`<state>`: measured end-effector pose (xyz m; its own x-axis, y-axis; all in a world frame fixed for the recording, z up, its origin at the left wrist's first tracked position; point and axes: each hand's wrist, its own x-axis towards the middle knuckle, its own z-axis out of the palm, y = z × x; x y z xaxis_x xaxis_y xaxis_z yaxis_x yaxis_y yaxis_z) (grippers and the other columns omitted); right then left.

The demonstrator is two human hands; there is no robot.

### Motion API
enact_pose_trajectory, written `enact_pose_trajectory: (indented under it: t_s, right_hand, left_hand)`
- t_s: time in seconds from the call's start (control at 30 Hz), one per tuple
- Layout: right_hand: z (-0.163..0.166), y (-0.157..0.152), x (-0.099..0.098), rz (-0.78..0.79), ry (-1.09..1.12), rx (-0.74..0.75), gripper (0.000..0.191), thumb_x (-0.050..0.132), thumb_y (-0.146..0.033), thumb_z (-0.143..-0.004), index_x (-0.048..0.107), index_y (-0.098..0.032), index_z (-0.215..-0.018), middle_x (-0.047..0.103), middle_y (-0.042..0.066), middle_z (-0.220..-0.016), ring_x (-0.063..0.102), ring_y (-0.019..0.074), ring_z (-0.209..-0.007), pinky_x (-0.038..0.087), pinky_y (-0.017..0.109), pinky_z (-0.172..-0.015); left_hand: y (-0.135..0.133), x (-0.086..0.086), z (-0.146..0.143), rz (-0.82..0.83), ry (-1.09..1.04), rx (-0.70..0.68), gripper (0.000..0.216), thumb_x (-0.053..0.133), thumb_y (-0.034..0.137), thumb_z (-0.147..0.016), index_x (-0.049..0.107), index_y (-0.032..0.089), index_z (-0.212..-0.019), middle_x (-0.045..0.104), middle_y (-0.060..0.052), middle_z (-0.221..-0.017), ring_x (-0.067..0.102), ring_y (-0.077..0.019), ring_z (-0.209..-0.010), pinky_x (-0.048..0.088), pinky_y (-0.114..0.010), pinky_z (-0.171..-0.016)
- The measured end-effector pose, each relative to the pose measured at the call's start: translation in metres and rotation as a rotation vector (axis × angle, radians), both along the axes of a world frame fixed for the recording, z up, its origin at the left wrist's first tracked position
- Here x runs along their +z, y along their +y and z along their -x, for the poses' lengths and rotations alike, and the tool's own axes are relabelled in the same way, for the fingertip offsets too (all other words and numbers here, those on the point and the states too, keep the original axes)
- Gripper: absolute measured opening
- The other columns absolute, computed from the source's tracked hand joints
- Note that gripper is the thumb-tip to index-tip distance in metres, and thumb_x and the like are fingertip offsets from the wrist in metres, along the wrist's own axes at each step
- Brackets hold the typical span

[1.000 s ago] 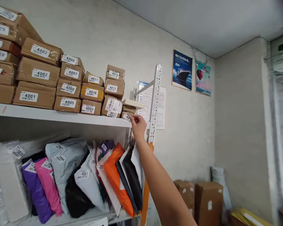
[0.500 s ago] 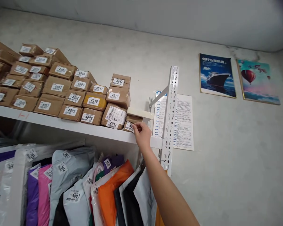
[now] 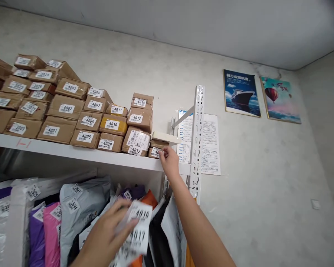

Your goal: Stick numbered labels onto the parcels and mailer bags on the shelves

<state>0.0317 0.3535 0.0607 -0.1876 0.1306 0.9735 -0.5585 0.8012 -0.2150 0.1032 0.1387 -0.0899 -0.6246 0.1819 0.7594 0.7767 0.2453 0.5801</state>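
My left hand [image 3: 111,231], somewhat blurred, is low in front of the hanging parcels. It is closed on a strip of white number labels [image 3: 139,231]; 4016 and 4017 can be read on it. My right hand [image 3: 170,161] reaches up to the right end of the top shelf. There, its thumb and fingertips are pinched at the right edge of a white label [image 3: 155,152] on a small brown box [image 3: 151,150]. The fingers cover part of that label's number. A flat cream-coloured piece [image 3: 167,138] and another brown packet [image 3: 159,144] lie above this box.
Stacked cardboard boxes [image 3: 66,106] with number labels fill the shelf [image 3: 80,152] leftward. A perforated metal upright [image 3: 197,141] stands right of my right hand. Bagged parcels [image 3: 80,196] stand below. Printed sheets [image 3: 211,144] and two posters [image 3: 241,92] hang on the wall.
My left hand has come into view from below with the label strip. My right hand stays at the small box's label. The view has shifted slightly.
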Motion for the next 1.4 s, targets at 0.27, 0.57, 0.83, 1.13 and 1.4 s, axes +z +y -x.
enact_pose_trajectory:
  t_s: [0.27, 0.57, 0.83, 1.13, 1.4]
  right_hand:
    - [-0.012, 0.003, 0.007, 0.022, 0.013, -0.201, 0.028, 0.063, -0.038, -0.074, 0.051, -0.020, -0.092, 0.058, 0.011, -0.094, 0.056, 0.0272, -0.084, 0.043, 0.037, -0.068]
    - [-0.008, 0.009, 0.013, 0.120, -0.098, -0.085, 0.027, 0.060, -0.038, -0.072, 0.039, -0.025, -0.082, 0.060, -0.001, -0.066, 0.061, 0.0222, -0.062, 0.042, 0.033, -0.057]
    - [-0.008, 0.003, 0.017, 0.235, -0.100, -0.060, 0.036, 0.067, -0.038, -0.064, 0.035, -0.026, -0.075, 0.054, -0.004, -0.057, 0.055, 0.0223, -0.057, 0.035, 0.032, -0.054]
    - [-0.046, 0.008, -0.015, 0.078, -0.181, 0.491, 0.034, 0.061, -0.049, -0.076, 0.061, -0.021, -0.094, 0.066, 0.006, -0.093, 0.060, 0.0164, -0.067, 0.047, 0.029, -0.055]
    - [-0.042, -0.007, -0.017, 0.269, -0.137, 0.578, 0.026, 0.072, -0.039, -0.065, 0.065, -0.019, -0.080, 0.059, -0.001, -0.063, 0.050, 0.0129, -0.054, 0.043, 0.026, -0.049]
  left_hand:
    - [0.042, 0.167, 0.041, 0.893, 0.564, 0.369, 0.025, 0.051, 0.036, -0.087, 0.068, 0.023, -0.099, 0.033, 0.000, -0.151, 0.067, -0.0235, -0.089, 0.054, -0.036, -0.074]
    - [0.046, 0.167, 0.056, 0.903, 0.582, 0.433, 0.027, 0.050, 0.034, -0.086, 0.067, 0.024, -0.105, 0.039, -0.008, -0.143, 0.066, -0.0272, -0.087, 0.052, -0.038, -0.072]
    - [0.049, 0.181, 0.057, 0.854, 0.464, 0.362, 0.030, 0.054, 0.043, -0.082, 0.069, 0.025, -0.101, 0.043, -0.008, -0.138, 0.064, -0.0277, -0.093, 0.051, -0.040, -0.080]
    - [0.038, 0.150, 0.052, 0.342, 0.293, -0.066, 0.044, 0.046, 0.055, -0.083, 0.069, 0.018, -0.077, 0.061, -0.007, -0.111, 0.060, -0.0227, -0.093, 0.045, -0.033, -0.084]
    - [0.058, 0.135, 0.063, -0.080, -0.002, -0.252, 0.043, 0.055, 0.060, -0.068, 0.057, 0.017, -0.064, 0.053, 0.001, -0.059, 0.049, -0.0160, -0.060, 0.038, -0.027, -0.059]
